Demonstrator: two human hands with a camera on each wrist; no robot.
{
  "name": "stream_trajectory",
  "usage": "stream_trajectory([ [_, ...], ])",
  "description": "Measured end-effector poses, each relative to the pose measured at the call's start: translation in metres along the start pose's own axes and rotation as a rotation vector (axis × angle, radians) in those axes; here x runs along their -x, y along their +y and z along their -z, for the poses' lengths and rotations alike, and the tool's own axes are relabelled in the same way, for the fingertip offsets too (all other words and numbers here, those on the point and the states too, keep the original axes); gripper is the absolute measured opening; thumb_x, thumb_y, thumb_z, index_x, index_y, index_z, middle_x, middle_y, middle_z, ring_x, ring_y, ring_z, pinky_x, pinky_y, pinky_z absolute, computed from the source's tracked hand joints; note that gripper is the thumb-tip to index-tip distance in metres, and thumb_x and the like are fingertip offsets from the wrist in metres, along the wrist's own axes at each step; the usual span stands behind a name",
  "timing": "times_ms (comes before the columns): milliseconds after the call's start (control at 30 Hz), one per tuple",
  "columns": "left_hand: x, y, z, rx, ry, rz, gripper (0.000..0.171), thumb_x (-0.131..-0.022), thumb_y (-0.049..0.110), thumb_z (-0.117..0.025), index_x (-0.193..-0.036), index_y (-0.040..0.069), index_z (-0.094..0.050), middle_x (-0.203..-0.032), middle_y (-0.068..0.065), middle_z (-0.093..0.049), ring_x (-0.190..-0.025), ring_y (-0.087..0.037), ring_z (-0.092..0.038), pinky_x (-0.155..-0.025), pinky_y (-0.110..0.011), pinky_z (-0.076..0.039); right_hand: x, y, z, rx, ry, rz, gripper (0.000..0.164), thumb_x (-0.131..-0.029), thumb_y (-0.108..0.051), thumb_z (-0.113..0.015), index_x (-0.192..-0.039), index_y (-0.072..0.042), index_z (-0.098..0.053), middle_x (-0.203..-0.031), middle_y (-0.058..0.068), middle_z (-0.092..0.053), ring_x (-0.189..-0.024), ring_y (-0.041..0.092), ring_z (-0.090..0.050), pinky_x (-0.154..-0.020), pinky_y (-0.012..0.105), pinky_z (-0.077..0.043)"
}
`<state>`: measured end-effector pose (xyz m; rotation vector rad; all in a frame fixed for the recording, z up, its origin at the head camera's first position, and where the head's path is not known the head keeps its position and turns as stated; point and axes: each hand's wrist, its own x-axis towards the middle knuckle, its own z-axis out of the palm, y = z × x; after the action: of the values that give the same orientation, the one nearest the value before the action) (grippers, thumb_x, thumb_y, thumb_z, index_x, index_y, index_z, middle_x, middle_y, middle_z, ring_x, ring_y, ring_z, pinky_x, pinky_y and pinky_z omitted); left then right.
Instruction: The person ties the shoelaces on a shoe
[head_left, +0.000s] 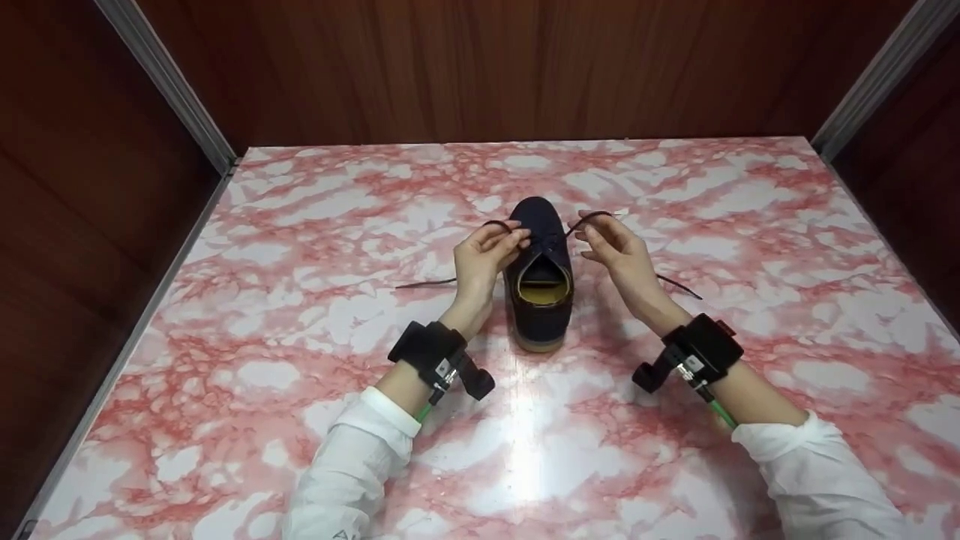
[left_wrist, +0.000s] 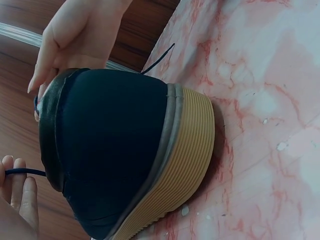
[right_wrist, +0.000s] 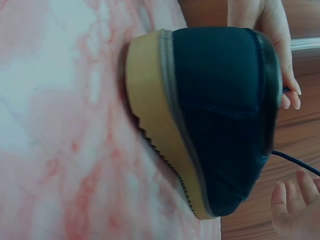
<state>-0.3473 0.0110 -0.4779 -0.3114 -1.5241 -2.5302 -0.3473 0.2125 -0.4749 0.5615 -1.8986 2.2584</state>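
Note:
A dark navy lace-up shoe (head_left: 544, 327) stands upright on its tan sole, toe pointing away from me. On its left side, my left hand (head_left: 480, 259) grips one end of the dark shoelace (head_left: 426, 284), thumb and fingertips close to the eyelets. My right hand (head_left: 621, 256) holds the other lace end (head_left: 681, 287) to the right; that lace runs from the shoe up over the index finger. Loose tails stick out behind both hands. From the left wrist view, the heel (left_wrist: 115, 125) hides part of the right hand (left_wrist: 85, 40).
The shoe rests on a red-and-white marbled tabletop (head_left: 315, 375). Dark wood panels (head_left: 525, 67) enclose the back and sides, with metal strips (head_left: 169, 82) at the corners. Black camera straps (head_left: 431, 351) circle both wrists, below which white sleeves (head_left: 352, 465) cover the forearms.

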Motion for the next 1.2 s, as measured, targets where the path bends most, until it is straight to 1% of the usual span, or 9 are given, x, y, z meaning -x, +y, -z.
stream_trajectory([
  [233, -0.007, -0.003, 0.001, -0.006, 0.000, 0.008, 0.027, -0.061, 0.015, -0.056, -0.086, 0.005, -0.053, -0.077, -0.011, -0.053, -0.067, -0.024, -0.049, -0.056, -0.031, -0.038, -0.014, 0.001, 0.008, 0.123, 0.049, 0.033, 0.021, -0.070, -0.014, -0.049, -0.087, -0.001, -0.050, -0.082, 0.015, -0.049, -0.073, 0.027, -0.042, -0.051, 0.030, -0.034],
  [267, -0.008, -0.004, 0.001, -0.005, 0.001, 0.008, 0.027, -0.061, 0.015, -0.056, -0.086, 0.005, -0.053, -0.077, -0.011, -0.053, -0.067, -0.024, -0.049, -0.056, -0.031, -0.038, -0.013, -0.009, 0.003, 0.115, 0.039, 0.010, 0.019, -0.070, -0.011, -0.049, -0.085, 0.000, -0.051, -0.080, 0.015, -0.050, -0.071, 0.026, -0.043, -0.050, 0.030, -0.034],
  [467, -0.016, -0.006, 0.001, -0.016, -0.019, 0.014, 0.027, -0.061, 0.015, -0.057, -0.086, 0.005, -0.053, -0.077, -0.011, -0.053, -0.066, -0.024, -0.049, -0.056, -0.031, -0.038, -0.024, -0.004, 0.006, 0.203, 0.009, 0.043, 0.017, -0.068, -0.012, -0.051, -0.082, -0.002, -0.053, -0.078, 0.013, -0.052, -0.066, 0.024, -0.044, -0.047, 0.027, -0.033],
  [500, -0.017, -0.006, 0.001, -0.015, -0.027, 0.014, 0.027, -0.061, 0.014, -0.056, -0.086, 0.005, -0.053, -0.077, -0.012, -0.053, -0.066, -0.024, -0.049, -0.057, -0.031, -0.038, -0.028, 0.008, 0.012, 0.242, 0.016, 0.079, 0.019, -0.067, -0.014, -0.052, -0.082, -0.003, -0.053, -0.078, 0.013, -0.051, -0.065, 0.025, -0.044, -0.045, 0.026, -0.032],
  [733, -0.034, -0.007, -0.001, -0.109, -0.053, 0.094, 0.032, -0.055, 0.017, -0.060, -0.086, 0.009, -0.054, -0.077, -0.008, -0.053, -0.066, -0.021, -0.050, -0.056, -0.028, -0.038, -0.047, 0.008, 0.019, 0.312, -0.028, 0.128, 0.015, -0.067, -0.013, -0.053, -0.078, -0.003, -0.053, -0.075, 0.012, -0.052, -0.063, 0.025, -0.045, -0.044, 0.024, -0.031],
  [900, -0.047, -0.010, -0.002, -0.244, -0.123, 0.116, 0.038, -0.050, 0.018, -0.064, -0.087, 0.013, -0.054, -0.076, -0.006, -0.054, -0.068, -0.016, -0.050, -0.057, -0.025, -0.038, -0.030, -0.078, -0.024, 0.305, -0.079, 0.052, 0.012, -0.068, -0.009, -0.051, -0.077, -0.001, -0.054, -0.074, 0.012, -0.052, -0.064, 0.019, -0.044, -0.050, 0.025, -0.033],
  [1000, -0.043, 0.006, -0.011, -0.361, -0.160, 0.130, 0.040, -0.049, 0.021, -0.065, -0.087, 0.015, -0.053, -0.075, -0.003, -0.054, -0.067, -0.013, -0.050, -0.056, -0.022, -0.038, -0.013, -0.135, -0.060, 0.373, -0.069, 0.058, 0.015, -0.067, -0.014, -0.052, -0.075, -0.001, -0.054, -0.073, 0.013, -0.051, -0.066, 0.017, -0.044, -0.054, 0.025, -0.033],
  [1067, -0.032, 0.031, -0.022, -0.448, -0.177, 0.149, 0.040, -0.049, 0.022, -0.065, -0.086, 0.015, -0.053, -0.075, -0.001, -0.054, -0.066, -0.010, -0.050, -0.056, -0.020, -0.037, -0.005, -0.165, -0.079, 0.415, -0.052, 0.048, 0.017, -0.067, -0.016, -0.052, -0.074, 0.000, -0.054, -0.072, 0.014, -0.051, -0.066, 0.018, -0.045, -0.056, 0.025, -0.033],
  [1200, -0.003, 0.090, -0.050, -0.577, -0.195, 0.164, 0.034, -0.053, 0.016, -0.064, -0.084, 0.010, -0.054, -0.072, -0.001, -0.054, -0.063, -0.008, -0.050, -0.057, -0.018, -0.037, -0.004, -0.186, -0.094, 0.431, -0.063, 0.029, 0.018, -0.067, -0.014, -0.051, -0.077, 0.001, -0.054, -0.072, 0.012, -0.052, -0.067, 0.018, -0.045, -0.055, 0.023, -0.034],
])
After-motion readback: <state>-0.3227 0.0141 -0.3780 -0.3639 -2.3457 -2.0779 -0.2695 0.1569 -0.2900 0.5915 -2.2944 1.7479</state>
